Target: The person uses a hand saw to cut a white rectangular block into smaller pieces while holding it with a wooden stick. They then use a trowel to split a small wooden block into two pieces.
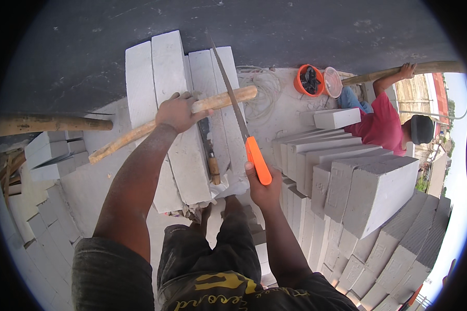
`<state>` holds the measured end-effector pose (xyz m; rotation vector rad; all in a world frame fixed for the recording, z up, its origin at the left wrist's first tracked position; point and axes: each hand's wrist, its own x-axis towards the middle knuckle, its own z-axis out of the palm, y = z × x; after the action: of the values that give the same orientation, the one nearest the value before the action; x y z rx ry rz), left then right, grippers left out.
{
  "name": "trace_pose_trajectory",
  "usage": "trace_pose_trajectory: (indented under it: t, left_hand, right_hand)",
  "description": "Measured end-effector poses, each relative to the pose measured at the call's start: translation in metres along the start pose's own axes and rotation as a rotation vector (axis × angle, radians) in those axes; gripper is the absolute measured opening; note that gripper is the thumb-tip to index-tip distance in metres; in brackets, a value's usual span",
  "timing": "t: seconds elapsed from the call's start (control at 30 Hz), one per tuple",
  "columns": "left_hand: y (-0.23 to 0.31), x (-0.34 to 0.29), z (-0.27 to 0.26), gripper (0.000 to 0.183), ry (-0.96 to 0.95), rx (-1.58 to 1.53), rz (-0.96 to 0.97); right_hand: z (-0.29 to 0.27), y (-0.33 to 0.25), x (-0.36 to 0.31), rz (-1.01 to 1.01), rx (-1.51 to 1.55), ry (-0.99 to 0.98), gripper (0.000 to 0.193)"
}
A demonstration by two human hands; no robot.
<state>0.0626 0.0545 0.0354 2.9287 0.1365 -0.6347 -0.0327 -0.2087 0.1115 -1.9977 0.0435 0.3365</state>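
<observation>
Left hand (179, 113) clamped around the wooden stick (215, 101), which lies slantwise across the pale blocks (192, 166); right hand (266, 192) closed around the grip of the orange-handled saw (259, 165), blade crossing the stick near its right end.

Before the person, a row of blocks (193, 173) reaches toward the wall (296, 31). A stick (124, 142) lies aslant across the row, with the left hand (179, 112) on it. A saw (258, 163) crosses over the stick's right part, its handle in the right hand (266, 189), nearer the person. A hand tool (214, 168) lies between the row's left and right blocks. Far left are a pole (52, 124) and a small pile (54, 155). Right of the row lie a coil (263, 93), then a bucket (298, 85); nearer stands a large stack (381, 189), a co-worker (381, 122) beyond it
</observation>
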Motion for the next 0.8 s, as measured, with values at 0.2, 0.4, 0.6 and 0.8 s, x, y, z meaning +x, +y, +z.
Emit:
trace_pose_trajectory:
  t: [0.2, 0.4, 0.6, 0.8]
  left_hand:
    - [0.004, -0.001, -0.007, 0.085, -0.063, -0.027, -0.025]
    - [0.004, 0.005, 0.000, 0.081, 0.010, -0.015, -0.068]
    - [0.006, 0.000, -0.005, 0.080, -0.011, -0.032, -0.047]
    - [0.005, 0.001, -0.001, 0.080, 0.029, -0.056, -0.037]
  right_hand:
    - [-0.011, 0.004, -0.018, -0.083, -0.048, 0.059, 0.032]
    - [-0.009, -0.011, -0.009, 0.028, 0.000, -0.006, 0.041]
    - [-0.028, 0.007, -0.034, -0.033, 0.012, 0.013, 0.035]
    - [-0.010, -0.003, 0.015, -0.010, 0.047, -0.035, 0.041]
